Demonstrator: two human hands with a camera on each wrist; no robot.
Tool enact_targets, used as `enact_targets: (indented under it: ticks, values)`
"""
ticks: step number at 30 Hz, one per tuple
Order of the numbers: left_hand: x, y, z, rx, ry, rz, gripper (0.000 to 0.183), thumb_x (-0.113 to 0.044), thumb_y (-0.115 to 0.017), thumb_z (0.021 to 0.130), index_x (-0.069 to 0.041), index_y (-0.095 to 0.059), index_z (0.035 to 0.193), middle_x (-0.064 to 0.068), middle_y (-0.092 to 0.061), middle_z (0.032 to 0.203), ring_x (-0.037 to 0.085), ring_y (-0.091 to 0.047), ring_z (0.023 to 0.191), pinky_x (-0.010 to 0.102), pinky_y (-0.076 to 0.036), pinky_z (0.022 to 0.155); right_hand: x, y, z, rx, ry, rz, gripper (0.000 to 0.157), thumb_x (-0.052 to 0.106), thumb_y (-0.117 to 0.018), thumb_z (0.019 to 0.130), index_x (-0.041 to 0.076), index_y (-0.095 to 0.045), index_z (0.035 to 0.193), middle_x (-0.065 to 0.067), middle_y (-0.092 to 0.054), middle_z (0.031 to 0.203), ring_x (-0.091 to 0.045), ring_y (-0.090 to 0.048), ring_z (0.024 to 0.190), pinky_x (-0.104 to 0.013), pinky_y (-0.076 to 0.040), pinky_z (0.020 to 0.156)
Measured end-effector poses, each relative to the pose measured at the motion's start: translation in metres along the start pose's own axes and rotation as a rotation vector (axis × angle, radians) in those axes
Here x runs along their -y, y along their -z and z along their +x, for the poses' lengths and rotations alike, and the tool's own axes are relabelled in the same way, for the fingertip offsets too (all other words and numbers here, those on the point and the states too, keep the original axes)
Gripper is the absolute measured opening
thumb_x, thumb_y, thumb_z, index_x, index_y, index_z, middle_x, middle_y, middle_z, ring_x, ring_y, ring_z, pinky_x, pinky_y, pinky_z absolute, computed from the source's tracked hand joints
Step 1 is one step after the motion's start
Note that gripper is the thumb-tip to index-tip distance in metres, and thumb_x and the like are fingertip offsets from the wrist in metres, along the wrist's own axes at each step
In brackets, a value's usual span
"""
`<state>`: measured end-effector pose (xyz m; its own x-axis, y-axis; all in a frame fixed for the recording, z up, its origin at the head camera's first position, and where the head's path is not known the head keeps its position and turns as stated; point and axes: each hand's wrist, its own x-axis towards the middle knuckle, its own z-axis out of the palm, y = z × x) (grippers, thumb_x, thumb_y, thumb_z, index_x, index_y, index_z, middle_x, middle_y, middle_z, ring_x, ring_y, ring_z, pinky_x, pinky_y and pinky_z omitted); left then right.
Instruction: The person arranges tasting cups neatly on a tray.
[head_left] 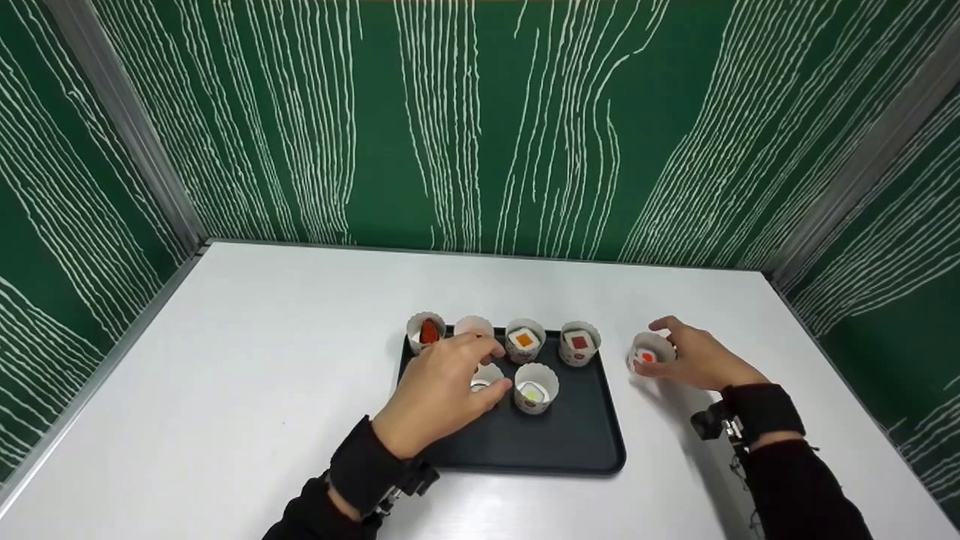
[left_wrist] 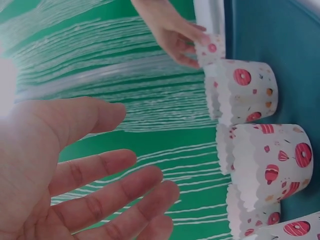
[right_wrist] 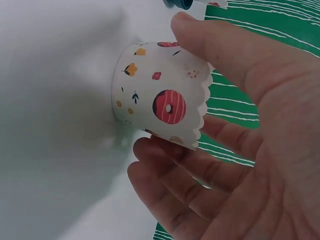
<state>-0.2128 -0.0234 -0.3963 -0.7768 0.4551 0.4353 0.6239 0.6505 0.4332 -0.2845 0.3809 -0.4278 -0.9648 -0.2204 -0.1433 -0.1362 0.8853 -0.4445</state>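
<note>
My right hand [head_left: 705, 360] grips a scalloped paper baking cup [head_left: 637, 365] between thumb and fingers, right of the tray and close over the table. A white piece with a red-orange centre sits in it. In the right wrist view, the cup [right_wrist: 145, 95] shows a donut print, thumb on one side and fingers on the other. Over the left part of the dark tray [head_left: 525, 446] hovers my left hand [head_left: 439, 386], holding nothing. Its fingers are spread and relaxed in the left wrist view. It partly hides a front cup [head_left: 489, 373] beneath it.
Along the tray's back edge stand cups with red [head_left: 426, 334], orange [head_left: 524, 341] and dark-red [head_left: 579, 343] contents, plus a pale cup [head_left: 474, 325]. A cup with a yellow-green centre [head_left: 536, 390] stands in front. Green panels [head_left: 487, 150] with white lines wall the white table [head_left: 300, 315].
</note>
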Motion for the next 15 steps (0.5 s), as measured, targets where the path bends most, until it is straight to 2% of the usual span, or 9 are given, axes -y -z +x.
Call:
enact_targets:
  ticks: [5, 15]
  values:
    - [0.0009, -0.0011, 0.0005, 0.002, -0.006, 0.015, 0.026, -0.024, -0.084, 0.093, -0.01, -0.076, 0.114, 0.006, -0.077, 0.104, 0.018, -0.073, 0.09, 0.036, -0.06, 0.076, -0.0027, -0.0032, 0.001, 0.008, -0.009, 0.009, 0.086, 0.05, -0.08, 0.094, -0.005, -0.043, 0.149, -0.026, -0.069, 0.121, -0.036, -0.063, 0.112, -0.054, -0.05, 0.098]
    - [0.0015, 0.0009, 0.0004, 0.018, 0.004, 0.019, 0.028, -0.027, -0.084, 0.094, -0.01, -0.076, 0.115, 0.003, -0.076, 0.105, 0.018, -0.074, 0.091, 0.036, -0.061, 0.077, -0.0076, -0.0068, 0.0042, 0.019, -0.009, 0.024, 0.079, 0.046, -0.083, 0.092, -0.009, -0.05, 0.138, -0.015, -0.07, 0.106, -0.027, -0.06, 0.098, -0.037, -0.048, 0.084]
